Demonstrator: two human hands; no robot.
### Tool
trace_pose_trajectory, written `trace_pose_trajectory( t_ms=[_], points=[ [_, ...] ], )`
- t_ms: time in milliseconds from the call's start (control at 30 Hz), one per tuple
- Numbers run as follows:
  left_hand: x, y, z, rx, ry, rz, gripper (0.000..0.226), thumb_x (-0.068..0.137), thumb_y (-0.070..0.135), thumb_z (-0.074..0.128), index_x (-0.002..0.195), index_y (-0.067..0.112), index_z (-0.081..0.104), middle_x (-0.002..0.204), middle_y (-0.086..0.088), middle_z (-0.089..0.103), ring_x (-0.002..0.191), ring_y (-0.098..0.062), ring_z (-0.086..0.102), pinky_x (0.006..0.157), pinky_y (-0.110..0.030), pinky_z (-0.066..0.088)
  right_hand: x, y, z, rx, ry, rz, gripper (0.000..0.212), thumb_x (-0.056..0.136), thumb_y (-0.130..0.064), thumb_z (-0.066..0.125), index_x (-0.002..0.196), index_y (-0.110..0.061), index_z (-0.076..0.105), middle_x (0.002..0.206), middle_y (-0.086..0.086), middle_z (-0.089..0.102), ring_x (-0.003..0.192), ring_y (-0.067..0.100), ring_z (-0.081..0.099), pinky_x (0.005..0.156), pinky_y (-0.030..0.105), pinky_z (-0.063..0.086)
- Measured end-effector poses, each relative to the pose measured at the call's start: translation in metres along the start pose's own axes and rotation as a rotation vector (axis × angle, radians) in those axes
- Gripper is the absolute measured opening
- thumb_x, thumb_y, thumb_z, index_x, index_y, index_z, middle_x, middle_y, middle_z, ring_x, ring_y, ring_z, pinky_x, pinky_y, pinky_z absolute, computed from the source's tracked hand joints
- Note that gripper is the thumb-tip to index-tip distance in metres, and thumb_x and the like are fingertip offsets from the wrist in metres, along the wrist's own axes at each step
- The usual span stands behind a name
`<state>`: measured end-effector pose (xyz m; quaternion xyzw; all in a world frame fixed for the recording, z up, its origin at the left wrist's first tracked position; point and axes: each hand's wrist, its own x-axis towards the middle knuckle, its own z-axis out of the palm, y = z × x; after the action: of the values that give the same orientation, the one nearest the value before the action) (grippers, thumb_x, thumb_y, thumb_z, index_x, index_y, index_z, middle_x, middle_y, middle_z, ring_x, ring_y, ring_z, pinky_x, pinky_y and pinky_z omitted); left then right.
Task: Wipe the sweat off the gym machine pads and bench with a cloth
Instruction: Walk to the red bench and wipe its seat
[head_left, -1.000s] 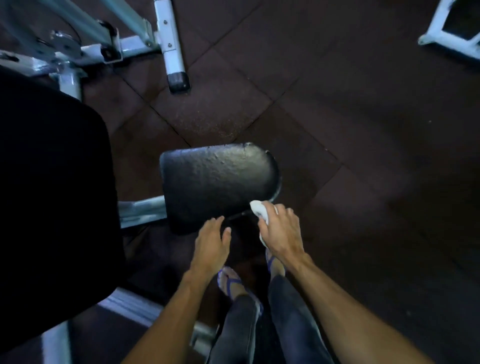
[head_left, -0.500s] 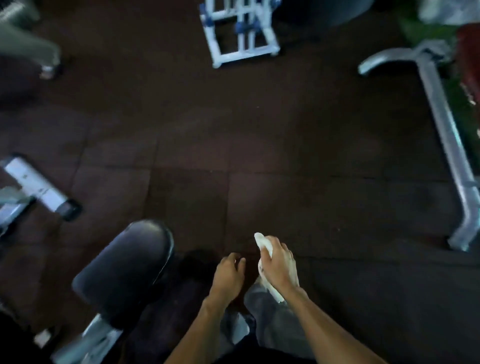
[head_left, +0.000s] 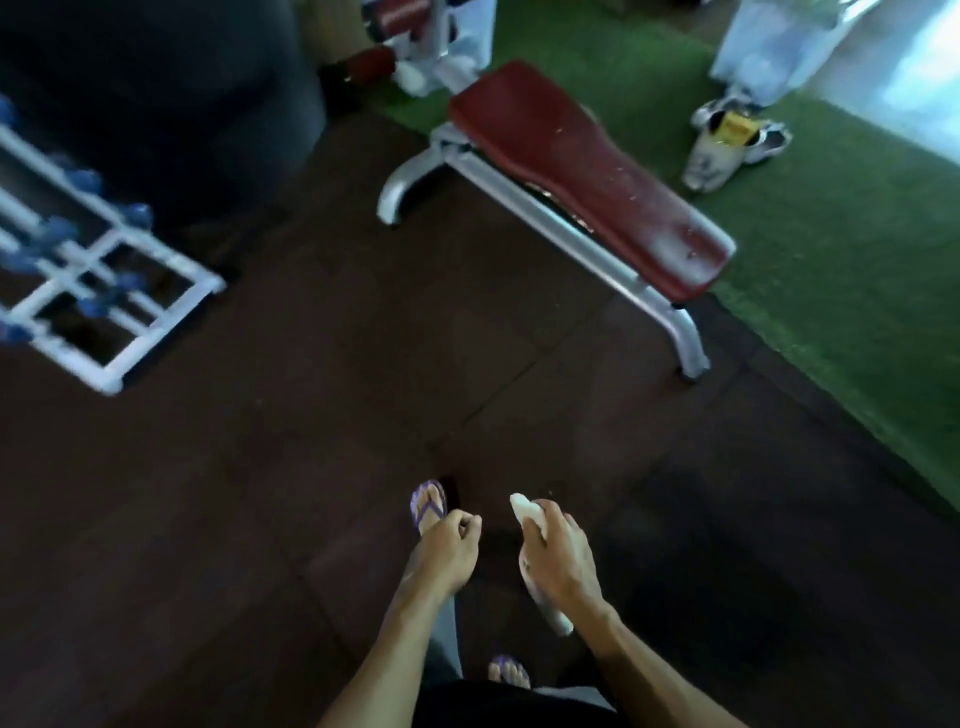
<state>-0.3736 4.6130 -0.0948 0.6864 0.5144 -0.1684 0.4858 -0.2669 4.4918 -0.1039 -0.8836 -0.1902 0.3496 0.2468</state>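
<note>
The right grip (head_left: 558, 553) clasps a white cloth (head_left: 527, 512) over the dark floor (head_left: 311, 493) — one end pokes out in front, the other trails under the wrist. The left grip (head_left: 449, 551) hangs beside it, loosely curled and holding nothing. The red bench (head_left: 582, 171) stands well ahead, at the edge of green turf (head_left: 857, 260) — shoes (head_left: 727, 143) lie beyond it

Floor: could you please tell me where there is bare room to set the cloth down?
The mat between rack and bench is bare, as is the bench itself. It is crowded on the turf by the shoes.
</note>
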Motion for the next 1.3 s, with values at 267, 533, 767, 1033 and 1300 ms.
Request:
trace_pose_trajectory(
  t_ms=[267,533,767,1033,1300],
  points=[
    [0.130,0.159,-0.084,0.290,-0.128,0.243,0.031,0.101,0.035,0.046,0.112,0.013,0.065,0.111,-0.006,0.070,0.109,-0.024,0.063,0.093,-0.032,0.048,0.133,-0.077,-0.064,0.168,0.199,0.166,0.030,0.100,-0.037,0.047,0.125,-0.024,0.056,0.109,0.005,0.064,0.099,0.025,0.062,0.088,0.044,0.052],
    [0.242,0.310,-0.099,0.389,-0.198,0.367,0.033,0.101,0.033,0.047,0.112,0.009,0.065,0.111,-0.011,0.070,0.105,-0.025,0.063,0.083,-0.026,0.043,0.261,-0.097,-0.140,0.363,0.411,0.291,0.029,0.099,-0.038,0.051,0.124,-0.027,0.059,0.106,0.004,0.067,0.099,0.023,0.064,0.089,0.046,0.053],
    [0.350,0.447,-0.070,0.392,-0.190,0.416,0.029,0.100,0.030,0.048,0.112,0.011,0.066,0.099,-0.002,0.065,0.094,-0.017,0.061,0.084,-0.027,0.047,0.403,-0.076,-0.223,0.420,0.443,0.314,0.030,0.098,-0.043,0.049,0.121,-0.028,0.060,0.101,0.003,0.067,0.093,0.020,0.064,0.084,0.046,0.055],
    [0.497,0.579,-0.039,0.638,-0.047,0.664,0.031,0.100,0.035,0.046,0.122,0.019,0.061,0.121,-0.006,0.063,0.116,-0.027,0.057,0.101,-0.045,0.045,0.561,-0.045,-0.297,0.439,0.519,0.374,0.036,0.092,-0.042,0.047,0.121,-0.025,0.060,0.104,0.008,0.067,0.099,0.028,0.062,0.087,0.045,0.051],
    [0.672,0.622,0.021,0.809,-0.089,0.901,0.032,0.100,0.035,0.046,0.124,0.020,0.061,0.124,-0.004,0.062,0.118,-0.023,0.056,0.106,-0.043,0.038,0.703,0.007,-0.276,0.487,0.731,0.387,0.029,0.102,-0.031,0.052,0.129,-0.021,0.059,0.114,0.005,0.068,0.108,0.022,0.060,0.093,0.036,0.046]
  ],
)
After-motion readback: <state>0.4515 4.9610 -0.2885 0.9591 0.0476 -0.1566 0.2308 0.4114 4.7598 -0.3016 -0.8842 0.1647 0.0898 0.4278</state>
